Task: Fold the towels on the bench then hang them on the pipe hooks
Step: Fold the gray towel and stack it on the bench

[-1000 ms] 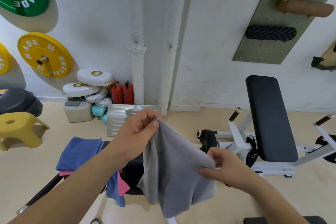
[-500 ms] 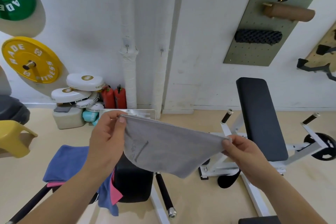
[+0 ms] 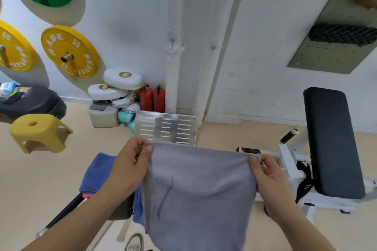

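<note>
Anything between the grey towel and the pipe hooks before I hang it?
Nothing visible in the air path. The left hand and right hand pinch the grey towel by its top corners; the pipe hooks are bare. A slotted metal plate stands on the floor below them.

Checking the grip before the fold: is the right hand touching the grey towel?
Touching. The head view shows the right hand pinching a top corner of the grey towel.

light: bright, even, soft shadows | lens: wide-angle bowing at edges; slight motion blur throughout
</note>
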Tool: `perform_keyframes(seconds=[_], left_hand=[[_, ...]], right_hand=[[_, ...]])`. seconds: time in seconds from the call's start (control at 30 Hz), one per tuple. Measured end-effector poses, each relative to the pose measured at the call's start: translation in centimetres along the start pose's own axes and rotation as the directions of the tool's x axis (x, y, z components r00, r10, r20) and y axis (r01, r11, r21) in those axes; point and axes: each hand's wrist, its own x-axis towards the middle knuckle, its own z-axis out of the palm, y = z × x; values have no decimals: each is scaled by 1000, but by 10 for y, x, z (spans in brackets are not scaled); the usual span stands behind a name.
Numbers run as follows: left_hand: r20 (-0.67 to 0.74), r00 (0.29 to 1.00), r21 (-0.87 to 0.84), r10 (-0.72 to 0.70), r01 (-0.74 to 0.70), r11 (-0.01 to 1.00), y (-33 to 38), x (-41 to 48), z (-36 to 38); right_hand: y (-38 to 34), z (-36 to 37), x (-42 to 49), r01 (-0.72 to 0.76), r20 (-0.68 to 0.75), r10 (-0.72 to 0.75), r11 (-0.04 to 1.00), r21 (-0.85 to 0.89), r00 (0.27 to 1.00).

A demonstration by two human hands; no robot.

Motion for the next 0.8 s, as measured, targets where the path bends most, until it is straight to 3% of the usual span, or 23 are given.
perform_keyframes(seconds=[0.33, 0.5, 0.7, 0.8], left_hand=[[110, 992, -88, -56, 65, 994, -34, 116, -36], [217, 974, -27, -64, 72, 997, -59, 135, -45], [324, 916, 161, -238, 195, 968, -132, 94, -45], [264, 910, 256, -320, 253, 933, -157, 56, -40]], right_hand=[[-17, 74, 84, -14, -25, 13, 999, -53, 1000], [-3, 85, 102, -60, 30, 62, 995, -79, 998], [91, 85, 79, -244, 171, 300, 927, -284, 939], [137, 76, 56, -293, 230, 408, 864, -410, 883]])
